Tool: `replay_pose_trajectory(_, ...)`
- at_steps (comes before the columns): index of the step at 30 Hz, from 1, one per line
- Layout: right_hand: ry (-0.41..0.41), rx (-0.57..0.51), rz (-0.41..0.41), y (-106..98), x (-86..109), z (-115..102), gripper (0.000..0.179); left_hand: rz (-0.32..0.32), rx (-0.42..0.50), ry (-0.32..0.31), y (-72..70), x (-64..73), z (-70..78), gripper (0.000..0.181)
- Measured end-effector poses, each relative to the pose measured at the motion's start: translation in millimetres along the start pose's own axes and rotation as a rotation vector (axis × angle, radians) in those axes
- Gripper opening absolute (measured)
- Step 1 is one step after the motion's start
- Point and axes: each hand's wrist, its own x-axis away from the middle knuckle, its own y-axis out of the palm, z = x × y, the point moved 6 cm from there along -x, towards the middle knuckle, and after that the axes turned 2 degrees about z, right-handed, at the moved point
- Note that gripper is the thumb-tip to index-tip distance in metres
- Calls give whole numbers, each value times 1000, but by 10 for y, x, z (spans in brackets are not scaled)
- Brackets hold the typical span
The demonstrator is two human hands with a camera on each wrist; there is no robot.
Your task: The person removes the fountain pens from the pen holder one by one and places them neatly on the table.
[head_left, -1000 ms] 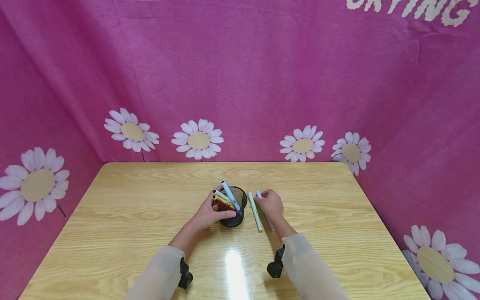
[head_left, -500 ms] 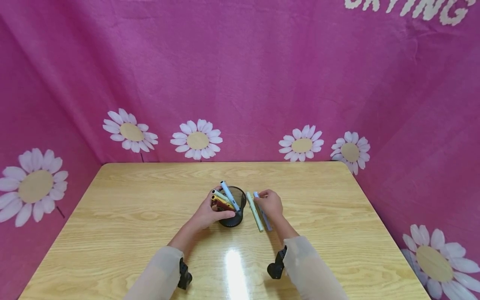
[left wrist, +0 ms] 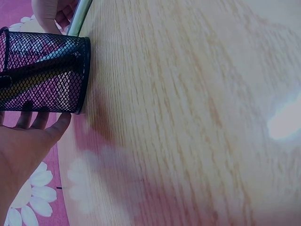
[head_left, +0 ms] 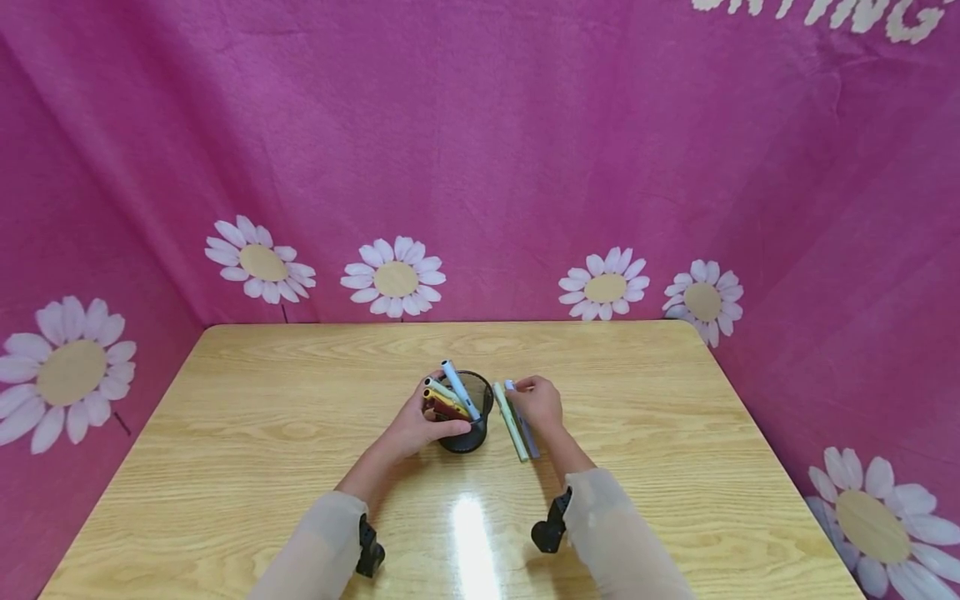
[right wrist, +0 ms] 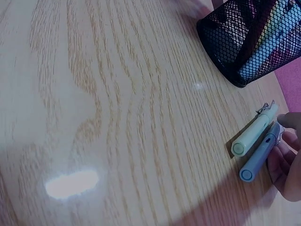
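Note:
My left hand (head_left: pixel 414 428) grips a black mesh pen cup (head_left: pixel 467 438) around its left side, thumb on the near rim. Inside lean several capped pens, among them a light blue pen (head_left: pixel 460 390), plus a yellow one and a dark red one. To the cup's right a pale green pen (head_left: pixel 512 423) lies on the table. Beside it is a lavender-blue pen (right wrist: pixel 260 157), roughly parallel and close to the green one. My right hand (head_left: pixel 542 406) pinches this pen near its far, clipped end. In the left wrist view the fingers (left wrist: pixel 59 127) support the mesh wall.
The wooden table (head_left: pixel 300 367) has its far edge against a pink curtain (head_left: pixel 480 167) printed with daisies. Small black cameras sit on both wrists. A bright light reflection (head_left: pixel 472 542) shows on the near tabletop.
My right hand has shifted slightly left, bringing the lavender-blue pen closer alongside the green one. The left hand and the cup have stayed in place.

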Motion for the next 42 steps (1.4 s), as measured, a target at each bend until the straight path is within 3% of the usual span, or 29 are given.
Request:
replay_pose_trajectory(8,1,11,-15,-50,-4,-20,25,-2,23,7,-8,14,34,92)
replay_pose_trajectory(12,-22,-7,-3,-90,-4,-56,24,-17,18,-1,-5,77,139,90)
replay_pose_trajectory(19,-68,-117,-54,-136,11,-243,26,5,11,7,-22,-1,-12,90)
replay_pose_trajectory(26,-170,-83,-69,-194,28,-441,29,1,13,4,4,16,33,90)
replay_pose_trajectory(33,-248,-139,-101,-245,133,-692,30,-38,14,-3,15,168,283,88)
replay_pose_trajectory(38,-263,-178,-117,-249,221,-851,30,-43,14,-9,13,187,301,87)
replay_pose_trajectory(42,-291,-189,-113,-241,265,-947,28,-36,19,-7,13,126,217,88)
